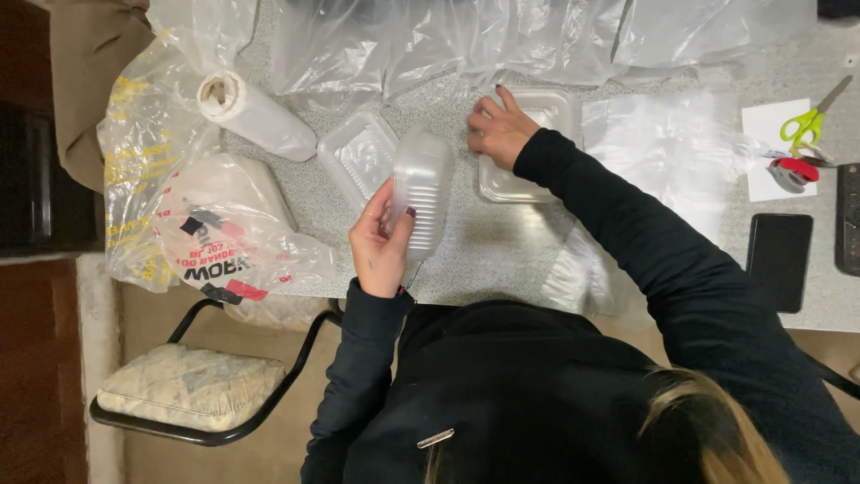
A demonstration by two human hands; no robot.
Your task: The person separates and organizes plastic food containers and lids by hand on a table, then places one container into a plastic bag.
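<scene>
A: Entry, head view, nearest first. Landmark for all positions: the clear ribbed plastic container (421, 190) held up over the bench (488, 251).

B: Left hand?

A: Left hand (381, 242) sits at the container's near-left side, grip closed around it, thumb across the front wall, fingers behind. The container is tilted on its side and lifted clear of the bench surface.

B: Below the container?

A: Nearer than it, a dark-sleeved torso; left and nearer, a metal-framed chair with a pale cushion (190, 387).

B: Right hand?

A: Right hand (497, 133) lies just beyond and right of the container, pressed flat on a second clear tray (524, 152) lying on the bench. Fingers are spread and resting on top, grip not closed round anything that I can see.

B: Left side?

A: Immediately left of the container, a third clear lidded tray (358, 157) flat on the bench, just beside it; contact uncertain. Further left, a printed plastic bag (210, 237) over a pale bundle, hanging off the bench edge. Beyond that, a roll of clear film (255, 112) lying on its side.

B: Right side?

A: Well right of the container, a black phone (779, 260), face down or dark. Beyond it, green-handled scissors (811, 121) on white paper, with a small red-and-grey item beside them.

B: Farthest?

A: Loose clear plastic sheeting (502, 40) along the bench's far edge.
</scene>
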